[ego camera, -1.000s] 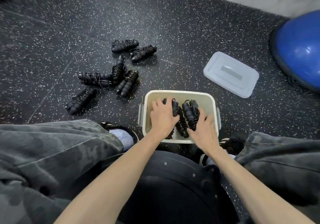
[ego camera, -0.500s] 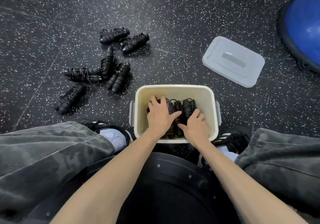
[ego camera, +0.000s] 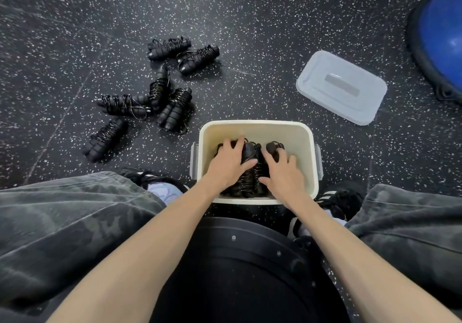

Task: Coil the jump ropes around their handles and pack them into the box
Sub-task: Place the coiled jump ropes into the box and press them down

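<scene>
Coiled ropes [ego camera: 160, 92] lie on the floor beyond the box's [ego camera: 257, 125] left edge, nearer the left hand [ego camera: 228, 163]; both hands, left and right hand [ego camera: 282, 171], press spread on packed ropes [ego camera: 250, 177].

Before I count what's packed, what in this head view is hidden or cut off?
- Coiled black jump ropes in the cream plastic box: left hand and right hand rest on them, so the count and lower layers are hidden.
- Box's near wall: behind both forearms.
- Blue exercise ball: cut off by the right edge.
- Six coiled ropes on the speckled floor: overlapping, so the ends are unclear.
</scene>
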